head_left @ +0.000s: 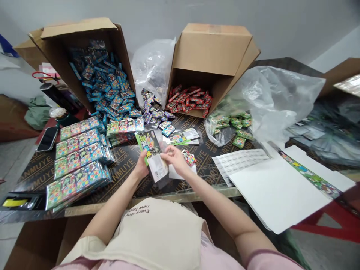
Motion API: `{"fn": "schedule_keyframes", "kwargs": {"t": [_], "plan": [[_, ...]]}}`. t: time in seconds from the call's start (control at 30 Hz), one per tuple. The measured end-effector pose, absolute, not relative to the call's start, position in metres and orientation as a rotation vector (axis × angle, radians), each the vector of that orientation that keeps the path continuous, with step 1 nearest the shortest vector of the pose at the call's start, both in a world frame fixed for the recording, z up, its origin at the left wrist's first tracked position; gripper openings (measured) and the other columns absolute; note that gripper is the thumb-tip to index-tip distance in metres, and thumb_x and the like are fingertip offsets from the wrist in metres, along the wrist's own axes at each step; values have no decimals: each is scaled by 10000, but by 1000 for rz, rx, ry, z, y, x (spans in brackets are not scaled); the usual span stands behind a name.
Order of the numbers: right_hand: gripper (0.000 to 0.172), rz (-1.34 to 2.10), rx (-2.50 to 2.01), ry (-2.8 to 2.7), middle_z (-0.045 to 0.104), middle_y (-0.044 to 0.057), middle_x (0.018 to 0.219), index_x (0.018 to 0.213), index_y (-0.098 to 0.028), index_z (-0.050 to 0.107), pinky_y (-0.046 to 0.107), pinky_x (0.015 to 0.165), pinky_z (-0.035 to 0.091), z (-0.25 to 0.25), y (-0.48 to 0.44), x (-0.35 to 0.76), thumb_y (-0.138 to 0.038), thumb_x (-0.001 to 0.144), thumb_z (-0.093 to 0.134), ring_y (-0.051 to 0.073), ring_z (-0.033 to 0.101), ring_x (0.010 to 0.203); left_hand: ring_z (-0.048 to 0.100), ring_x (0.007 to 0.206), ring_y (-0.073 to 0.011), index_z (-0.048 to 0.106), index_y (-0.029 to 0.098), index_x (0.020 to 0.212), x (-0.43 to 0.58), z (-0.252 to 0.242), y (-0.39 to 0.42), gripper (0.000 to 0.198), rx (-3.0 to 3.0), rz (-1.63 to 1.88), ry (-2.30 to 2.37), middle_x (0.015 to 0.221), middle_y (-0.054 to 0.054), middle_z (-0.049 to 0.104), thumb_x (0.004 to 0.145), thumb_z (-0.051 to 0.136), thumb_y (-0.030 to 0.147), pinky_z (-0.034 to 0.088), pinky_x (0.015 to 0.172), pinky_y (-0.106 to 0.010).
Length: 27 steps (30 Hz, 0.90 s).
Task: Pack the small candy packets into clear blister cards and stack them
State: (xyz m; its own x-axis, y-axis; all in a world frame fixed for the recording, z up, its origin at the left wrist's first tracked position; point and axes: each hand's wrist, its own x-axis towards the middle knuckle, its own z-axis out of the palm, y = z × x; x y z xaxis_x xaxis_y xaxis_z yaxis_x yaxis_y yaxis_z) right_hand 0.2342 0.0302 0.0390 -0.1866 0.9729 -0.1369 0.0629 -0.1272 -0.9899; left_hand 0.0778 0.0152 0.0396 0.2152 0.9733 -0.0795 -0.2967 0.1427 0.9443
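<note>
Dark plywood tabletop (126,165), glossy and printed with repeated lettering, crowded on every side. At rear left, cardboard box (84,33) tipped on its side, mouth toward the seat, spilling blue packets (107,86) down within reach. At rear right, second tipped box (213,52) likewise spilling red packets (188,99). Between the two, loose purple packets (153,112); further right, green packets (233,125) inside a crinkled plastic bag (281,97). Apparently kept apart by colour for easy picking. Grasped in the left hand (140,168), just above the table's near edge: a stiff printed card (148,144) with a green border, tilted upright, together with a clear film sleeve (157,168) below it. Closed on the sleeve's upper edge, the fingertips of the right hand (176,159), seemingly to steady its mouth. Just beside that hand, flat on the table, one small red packet (189,157). At left, flat glossy packs (78,157) laid in overlapping rows, square and even. At right, label sheet (239,161) and plain white sheets (275,187), matte and flat. At far left edge, phone (47,138) face up.
</note>
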Motion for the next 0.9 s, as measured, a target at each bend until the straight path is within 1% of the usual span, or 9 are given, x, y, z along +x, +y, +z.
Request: {"fn": "schedule_keyframes", "kwargs": {"t": [0.1,0.17,0.23,0.33,0.43,0.53,0.6,0.73,0.9], "plan": [[415,1005,-1384,-1467,580,6,726,776,-220,471,338,640,472,28,11,217,-487,632,753,197,571,684,622,1072,-294,610,117,1170,81,45,3,755,734,1086,768,1127,-141,677,765,367,705,473,928,-418],[444,633,-1362,-1564,611,64,911,898,-212,528,406,793,464,32,11,216,-446,619,782,254,576,882,639,1024,-295,636,119,1127,75,43,-5,676,621,1082,730,1059,-125,701,746,455,648,476,904,-410],[498,465,-1251,-1689,603,94,1050,1033,-212,543,435,892,418,44,15,220,-421,647,778,282,542,1022,644,998,-293,659,119,1085,69,40,-14,603,566,1010,738,1011,-113,713,724,544,588,475,882,-387],[449,524,-1097,-1896,620,71,1006,1063,-212,560,402,874,393,64,22,225,-406,705,749,259,555,975,638,983,-278,683,126,1046,62,35,-23,531,618,898,792,966,-100,719,679,654,509,467,839,-335],[249,631,-1007,-2068,614,27,797,810,-198,588,366,815,369,74,25,228,-393,744,726,214,551,825,628,977,-268,658,172,1131,57,37,-24,582,743,888,793,1000,-74,709,623,728,447,458,804,-317],[276,708,-872,-2274,604,20,755,698,-184,558,379,864,352,75,27,230,-392,739,735,203,541,821,571,1102,-288,613,192,1212,54,44,-23,681,841,917,756,1132,-70,669,574,776,366,429,895,-330],[286,759,-831,-2385,605,20,775,762,-175,574,401,905,352,76,29,231,-391,712,755,200,541,817,543,1148,-287,618,175,1199,52,48,-24,667,892,911,777,1166,-73,656,571,789,322,394,960,-335],[409,911,-880,-2414,622,32,834,971,-169,610,395,880,403,79,33,236,-330,646,799,209,543,831,633,934,-239,670,141,1066,50,51,-26,479,942,806,916,983,-61,712,636,770,327,434,889,-334],[598,1056,-997,-1762,614,64,1126,1174,-237,570,383,950,411,64,33,236,-408,647,796,231,558,1044,649,822,-205,703,135,973,44,54,-19,384,843,986,1027,901,-60,728,681,712,384,466,807,-301]]}}
